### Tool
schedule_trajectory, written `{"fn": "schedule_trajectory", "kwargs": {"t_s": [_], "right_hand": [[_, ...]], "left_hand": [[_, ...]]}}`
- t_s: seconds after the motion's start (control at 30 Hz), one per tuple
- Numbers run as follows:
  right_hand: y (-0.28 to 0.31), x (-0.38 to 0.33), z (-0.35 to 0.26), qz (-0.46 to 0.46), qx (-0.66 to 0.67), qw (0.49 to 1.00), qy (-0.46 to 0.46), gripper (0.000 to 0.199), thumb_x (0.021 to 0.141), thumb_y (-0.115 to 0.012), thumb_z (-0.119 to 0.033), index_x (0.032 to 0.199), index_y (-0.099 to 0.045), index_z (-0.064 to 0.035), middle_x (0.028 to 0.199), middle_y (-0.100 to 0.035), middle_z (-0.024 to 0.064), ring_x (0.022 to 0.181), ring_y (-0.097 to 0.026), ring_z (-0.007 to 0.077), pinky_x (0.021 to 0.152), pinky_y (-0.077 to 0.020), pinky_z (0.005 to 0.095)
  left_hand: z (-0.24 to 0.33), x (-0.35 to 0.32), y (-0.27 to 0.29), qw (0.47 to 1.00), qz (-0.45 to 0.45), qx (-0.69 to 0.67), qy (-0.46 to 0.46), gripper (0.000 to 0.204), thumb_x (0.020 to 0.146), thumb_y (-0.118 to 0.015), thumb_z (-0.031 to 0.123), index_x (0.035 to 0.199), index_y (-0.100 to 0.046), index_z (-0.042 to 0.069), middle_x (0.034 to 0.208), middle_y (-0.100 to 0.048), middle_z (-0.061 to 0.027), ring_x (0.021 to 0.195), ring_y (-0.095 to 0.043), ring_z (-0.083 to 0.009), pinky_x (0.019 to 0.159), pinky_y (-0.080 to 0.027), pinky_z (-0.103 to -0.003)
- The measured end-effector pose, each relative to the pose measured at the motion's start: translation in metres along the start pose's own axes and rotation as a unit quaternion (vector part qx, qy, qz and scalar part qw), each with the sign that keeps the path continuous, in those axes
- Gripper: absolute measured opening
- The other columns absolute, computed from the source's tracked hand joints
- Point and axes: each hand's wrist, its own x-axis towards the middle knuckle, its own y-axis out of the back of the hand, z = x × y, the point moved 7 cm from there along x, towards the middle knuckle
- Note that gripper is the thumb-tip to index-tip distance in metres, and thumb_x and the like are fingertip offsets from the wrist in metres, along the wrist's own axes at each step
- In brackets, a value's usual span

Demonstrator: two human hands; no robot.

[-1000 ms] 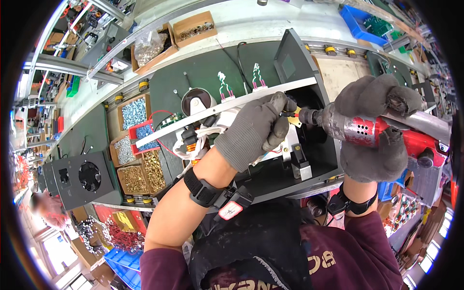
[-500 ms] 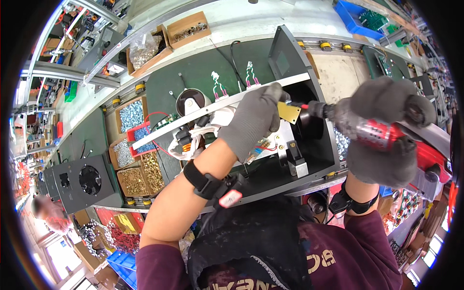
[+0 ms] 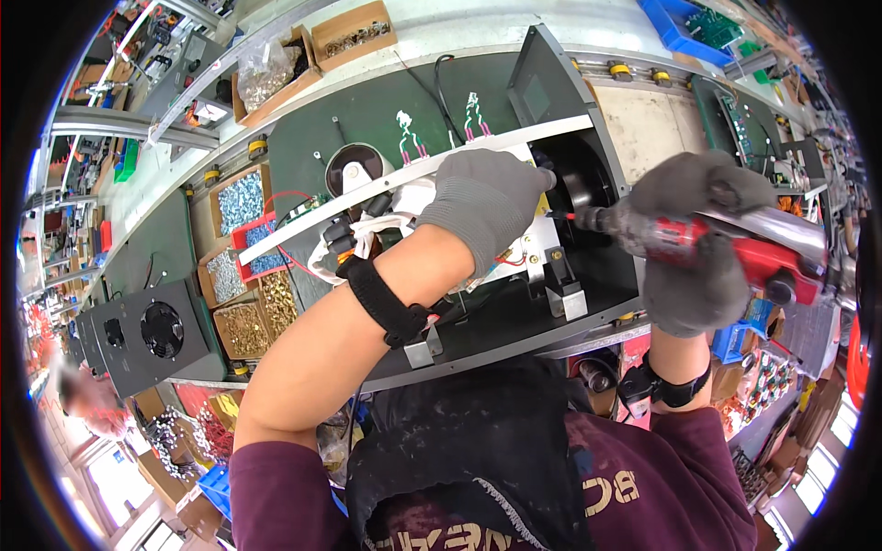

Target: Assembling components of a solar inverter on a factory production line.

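My left hand (image 3: 487, 197), in a grey glove, reaches over a white bar (image 3: 367, 191) into an open dark grey metal case (image 3: 551, 87). Its fingers are closed on a small brass-coloured plate (image 3: 543, 206), now mostly hidden behind them. My right hand (image 3: 700, 188), gloved too, grips a red and grey power screwdriver (image 3: 675, 237) lying nearly level. The driver's bit points left and ends at the plate, by my left fingertips; whether a screw sits there I cannot tell. Behind the bit, inside the case, is a black round part (image 3: 583, 188).
Left of the case stand boxes of screws and small hardware (image 3: 241, 202). A dark panel with a fan (image 3: 163, 329) lies further left. Twisted green-and-white wires (image 3: 406, 133) rise beyond the bar. At the back are cardboard boxes (image 3: 354, 32) and a blue bin (image 3: 684, 37).
The screwdriver has moved left and slightly down, its bit now at the plate. My left fingers have shifted right over the plate, covering most of it.
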Motion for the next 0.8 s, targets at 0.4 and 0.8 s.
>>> {"fn": "schedule_trajectory", "kwargs": {"t_s": [0.4,0.8], "right_hand": [[-0.040,-0.006,0.033,-0.136,-0.104,0.985,0.022,0.031,0.078,-0.058,-0.009,0.105,-0.044,-0.0031,0.096,-0.059,0.0162,0.083,-0.059,0.0185,0.075,-0.0501,0.0314],[-0.037,-0.021,0.011,0.020,-0.178,0.982,0.064,0.038,0.076,-0.067,-0.021,0.101,-0.046,-0.0034,0.093,-0.054,0.0163,0.076,-0.057,0.0269,0.068,-0.0494,0.0386]], "left_hand": [[-0.028,-0.027,0.022,0.974,0.183,-0.136,0.003,0.023,0.083,-0.055,0.020,0.104,-0.064,0.019,0.073,-0.065,-0.0091,0.073,-0.065,-0.0262,0.060,-0.050,-0.038],[-0.064,-0.086,0.005,0.929,0.179,-0.316,0.072,0.023,0.082,-0.061,0.028,0.099,-0.065,0.012,0.070,-0.063,-0.0097,0.065,-0.063,-0.0250,0.060,-0.047,-0.033]]}}
